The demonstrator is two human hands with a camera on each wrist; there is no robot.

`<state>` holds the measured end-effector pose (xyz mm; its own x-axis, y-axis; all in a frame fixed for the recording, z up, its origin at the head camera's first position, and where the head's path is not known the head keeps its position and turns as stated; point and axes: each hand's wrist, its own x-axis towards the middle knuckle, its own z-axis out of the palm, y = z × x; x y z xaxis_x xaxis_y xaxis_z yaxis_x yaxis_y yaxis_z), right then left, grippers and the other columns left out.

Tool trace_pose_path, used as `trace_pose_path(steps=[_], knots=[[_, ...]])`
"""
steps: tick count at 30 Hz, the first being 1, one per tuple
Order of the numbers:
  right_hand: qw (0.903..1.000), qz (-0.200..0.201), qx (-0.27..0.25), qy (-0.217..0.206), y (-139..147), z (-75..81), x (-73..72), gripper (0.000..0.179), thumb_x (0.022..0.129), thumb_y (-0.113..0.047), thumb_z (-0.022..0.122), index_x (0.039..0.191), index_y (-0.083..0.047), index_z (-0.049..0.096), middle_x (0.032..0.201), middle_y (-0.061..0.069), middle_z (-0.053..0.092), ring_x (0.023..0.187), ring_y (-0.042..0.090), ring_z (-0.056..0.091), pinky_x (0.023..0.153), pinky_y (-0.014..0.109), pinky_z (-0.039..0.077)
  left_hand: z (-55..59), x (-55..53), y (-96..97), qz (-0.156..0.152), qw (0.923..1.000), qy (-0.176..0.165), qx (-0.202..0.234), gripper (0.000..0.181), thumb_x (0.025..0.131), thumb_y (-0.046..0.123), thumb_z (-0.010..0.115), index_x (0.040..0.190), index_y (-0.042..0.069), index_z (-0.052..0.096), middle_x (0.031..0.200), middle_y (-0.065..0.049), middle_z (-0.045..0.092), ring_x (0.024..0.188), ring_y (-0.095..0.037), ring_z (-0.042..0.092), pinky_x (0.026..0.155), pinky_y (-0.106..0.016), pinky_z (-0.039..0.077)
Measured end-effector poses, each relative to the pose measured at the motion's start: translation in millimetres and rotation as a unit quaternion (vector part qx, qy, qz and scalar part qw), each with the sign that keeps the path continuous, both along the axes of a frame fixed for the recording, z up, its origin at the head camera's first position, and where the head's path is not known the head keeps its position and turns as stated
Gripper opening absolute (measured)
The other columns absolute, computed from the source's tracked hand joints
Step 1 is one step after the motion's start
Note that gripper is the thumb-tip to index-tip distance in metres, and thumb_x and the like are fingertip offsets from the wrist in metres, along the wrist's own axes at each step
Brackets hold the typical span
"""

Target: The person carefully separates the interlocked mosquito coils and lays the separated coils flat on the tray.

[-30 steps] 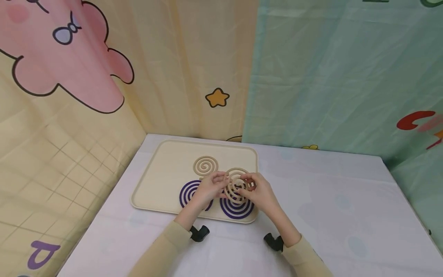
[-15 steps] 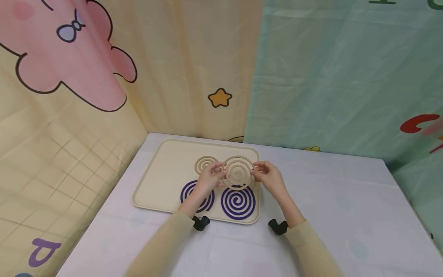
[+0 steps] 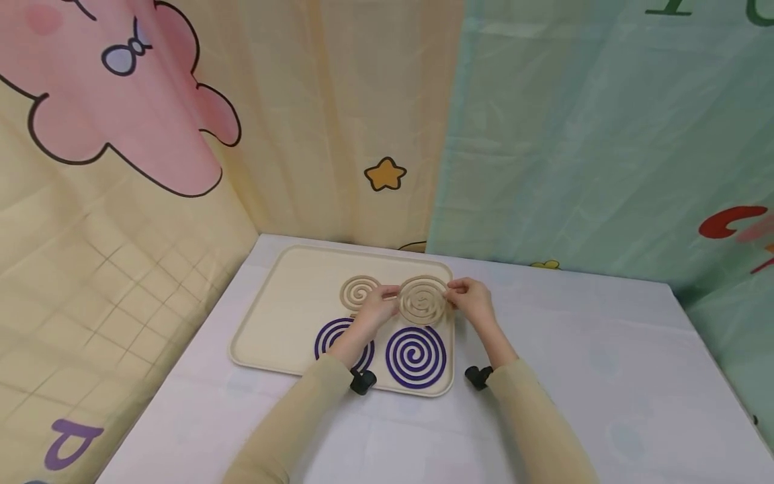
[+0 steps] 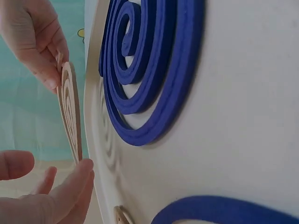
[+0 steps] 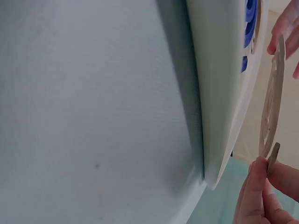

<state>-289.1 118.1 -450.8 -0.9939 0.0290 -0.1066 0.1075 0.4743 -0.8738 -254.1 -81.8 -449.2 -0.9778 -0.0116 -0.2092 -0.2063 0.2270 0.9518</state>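
Note:
A tan mosquito coil (image 3: 422, 300) is raised over the right part of the cream tray (image 3: 266, 323). My right hand (image 3: 474, 300) pinches its right edge between thumb and fingers, clearly seen in the right wrist view. On the opposite edge, the fingertips of my left hand (image 3: 376, 308) touch the coil; in the left wrist view those fingers lie fairly straight with the thumb apart. Below the raised coil, a purple coil (image 3: 416, 356) lies flat on the tray. Another purple coil (image 3: 329, 333) is partly hidden by my left forearm. Behind my left hand lies a smaller tan coil (image 3: 358, 292).
The tray stands on a white-covered table (image 3: 574, 376), its right edge just under my right hand. Printed curtains (image 3: 302, 134) hang behind and beside the table. A black camera mount (image 3: 363, 382) sits on each wrist.
The tan coil has moved up and away from over the right purple coil, which now shows fully. My right hand has shifted to the coil's outer edge, and my left thumb has come off it.

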Motion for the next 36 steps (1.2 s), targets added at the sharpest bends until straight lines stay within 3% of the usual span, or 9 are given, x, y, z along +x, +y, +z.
trace_pose_path(steps=[4,8,12,18,23,26,30,33,36], knots=[[0.9988,0.017,0.045,-0.002,-5.3,-3.2,-2.8,0.033,0.087,-0.001,0.063,0.119,0.009,0.064,0.109,0.026,0.068,0.082,0.021,0.065,0.067,0.023,0.055,-1.5,-4.1,4.3,-0.011,0.9999,0.000,-0.005,0.044,0.092,0.001,0.053,0.136,-0.001,0.054,0.146,-0.023,0.047,0.135,-0.038,0.045,0.109,-0.046,0.045],[0.9911,0.057,0.117,-0.026,-10.4,-4.9,-3.1,0.047,0.087,-0.002,0.063,0.132,0.006,0.057,0.130,0.026,0.060,0.111,0.034,0.062,0.088,0.037,0.056,-4.9,-8.4,6.5,-0.032,0.9994,-0.014,0.004,0.047,0.093,0.004,0.055,0.140,0.001,0.050,0.152,-0.024,0.038,0.143,-0.041,0.032,0.117,-0.053,0.032],[0.9817,0.080,0.168,-0.039,-15.7,-5.2,-0.3,0.052,0.089,-0.006,0.066,0.138,0.004,0.052,0.139,0.025,0.054,0.130,0.041,0.050,0.103,0.046,0.050,-8.1,-9.9,6.7,-0.043,0.9987,-0.027,0.005,0.048,0.095,0.008,0.056,0.142,0.004,0.048,0.155,-0.024,0.033,0.146,-0.041,0.027,0.119,-0.055,0.027],[0.9818,0.069,0.174,-0.032,-18.4,-4.9,5.6,0.051,0.091,-0.008,0.064,0.139,0.003,0.052,0.135,0.025,0.057,0.127,0.041,0.052,0.103,0.048,0.049,-8.4,-10.4,1.4,-0.064,0.9976,-0.026,0.007,0.049,0.096,0.011,0.057,0.143,0.002,0.047,0.157,-0.023,0.032,0.147,-0.040,0.026,0.120,-0.054,0.026],[0.9780,0.095,0.184,0.026,-14.2,-7.9,9.0,0.046,0.089,-0.010,0.067,0.132,0.004,0.058,0.132,0.026,0.060,0.123,0.042,0.056,0.103,0.051,0.048,-2.7,-10.8,-18.9,-0.063,0.9955,0.012,-0.069,0.040,0.097,0.016,0.056,0.136,0.006,0.057,0.148,-0.020,0.047,0.140,-0.038,0.040,0.115,-0.051,0.036],[0.9670,0.147,0.197,0.067,-10.2,-11.1,10.4,0.044,0.088,-0.012,0.070,0.129,0.003,0.061,0.133,0.026,0.059,0.124,0.043,0.054,0.106,0.053,0.044,1.3,-11.0,-40.1,-0.086,0.9785,0.077,-0.171,0.033,0.096,0.015,0.055,0.126,0.005,0.064,0.137,-0.018,0.058,0.130,-0.037,0.051,0.109,-0.049,0.043],[0.9461,0.234,0.208,0.084,-6.1,-16.2,12.0,0.044,0.091,-0.014,0.067,0.132,0.000,0.060,0.142,0.027,0.050,0.133,0.045,0.045,0.114,0.055,0.036,1.9,-10.7,-70.1,-0.149,0.9279,0.136,-0.314,0.031,0.090,0.007,0.057,0.119,0.000,0.069,0.127,-0.019,0.065,0.123,-0.039,0.057,0.107,-0.050,0.045],[0.9311,0.283,0.216,0.081,-4.4,-17.8,13.5,0.042,0.093,-0.015,0.064,0.132,0.000,0.059,0.147,0.028,0.044,0.138,0.048,0.037,0.116,0.058,0.029,0.9,-9.5,-87.7,-0.205,0.8984,0.123,-0.369,0.035,0.090,0.005,0.056,0.123,-0.001,0.066,0.135,-0.023,0.059,0.133,-0.044,0.047,0.117,-0.052,0.031],[0.9192,0.309,0.230,0.079,-3.7,-17.4,15.3,0.043,0.093,-0.016,0.061,0.132,0.002,0.059,0.150,0.029,0.040,0.140,0.052,0.031,0.117,0.061,0.025,-0.3,-8.7,-97.8,-0.241,0.8854,0.094,-0.386,0.042,0.091,0.005,0.050,0.132,0.001,0.061,0.147,-0.026,0.045,0.142,-0.050,0.029,0.122,-0.055,0.016]])
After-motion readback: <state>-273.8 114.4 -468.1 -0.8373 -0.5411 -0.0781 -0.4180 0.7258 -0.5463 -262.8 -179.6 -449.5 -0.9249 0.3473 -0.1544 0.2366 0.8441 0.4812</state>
